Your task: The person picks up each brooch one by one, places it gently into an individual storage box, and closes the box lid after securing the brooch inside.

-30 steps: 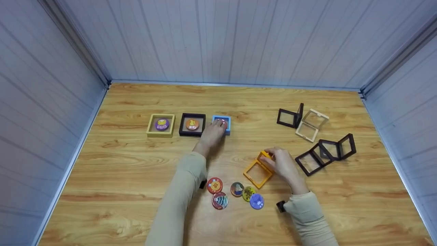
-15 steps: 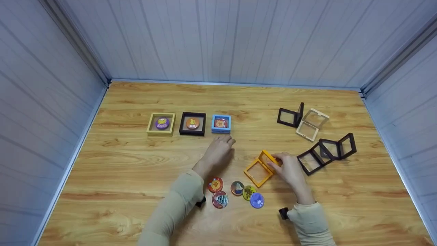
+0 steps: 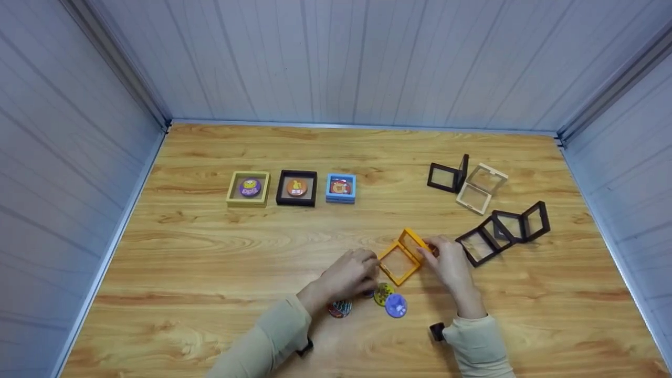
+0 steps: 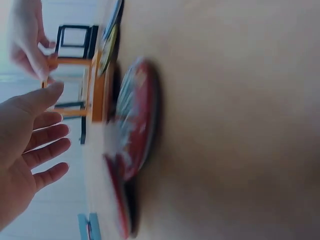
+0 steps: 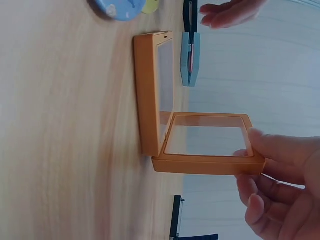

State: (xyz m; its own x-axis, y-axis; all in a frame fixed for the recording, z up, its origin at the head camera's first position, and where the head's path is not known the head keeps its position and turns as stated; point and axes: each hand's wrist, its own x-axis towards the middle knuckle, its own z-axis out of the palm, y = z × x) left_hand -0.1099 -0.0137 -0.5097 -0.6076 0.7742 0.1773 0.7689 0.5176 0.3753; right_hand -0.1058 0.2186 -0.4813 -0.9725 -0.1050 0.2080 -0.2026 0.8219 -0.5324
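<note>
My right hand point(image 3: 449, 265) pinches the raised half of an orange hinged display frame point(image 3: 409, 275). In the right wrist view, that frame point(image 5: 147, 95) stands unfolded, its other half flat on the table. Over several round button badges hovers my left hand point(image 3: 349, 274), fingers relaxed and nothing held in the left wrist view. Under and beside it lie a red badge with a tree-like pattern point(image 3: 340, 310) and a partly covered dark badge point(image 3: 369, 293). A yellow badge point(image 3: 383, 294) and a purple-blue badge point(image 3: 396, 305) lie nearer the orange frame. Another red badge point(image 4: 117, 200) shows in the left wrist view.
Towards the back stand a yellow frame point(image 3: 248, 204), a black frame point(image 3: 296, 202) and a blue frame point(image 3: 340, 199), each with a badge inside. On the right lie unfolded frames: black point(image 3: 441, 188), cream point(image 3: 470, 208) and dark ones point(image 3: 485, 260). Panelled walls surround the table.
My left hand has come away from the blue frame and moved down to the badges. My right hand has shifted slightly right, tilting the orange frame's raised half further back.
</note>
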